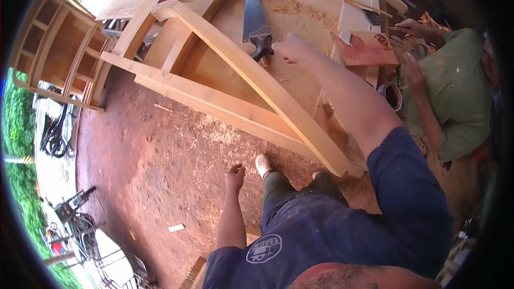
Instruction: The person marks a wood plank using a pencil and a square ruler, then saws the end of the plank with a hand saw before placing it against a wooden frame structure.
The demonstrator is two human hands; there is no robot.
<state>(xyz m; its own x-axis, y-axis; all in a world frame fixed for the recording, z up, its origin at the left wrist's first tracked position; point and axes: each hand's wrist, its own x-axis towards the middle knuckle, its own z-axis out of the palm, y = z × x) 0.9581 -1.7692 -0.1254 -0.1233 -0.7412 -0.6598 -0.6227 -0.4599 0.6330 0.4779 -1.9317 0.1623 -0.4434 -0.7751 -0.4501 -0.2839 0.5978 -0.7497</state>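
navy shirt [342,230] up close; left hand [235,176] loosely curled, looks empty; right hand [294,49] half-curled beside handsaw [255,18] on wooden panel [229,21], can't tell if gripping; careless reach could cut fingers.

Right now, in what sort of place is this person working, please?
Probably a woodworking shop: a saw lies near the person's right hand, a large wooden frame stretches in front, and wood shavings are scattered around.
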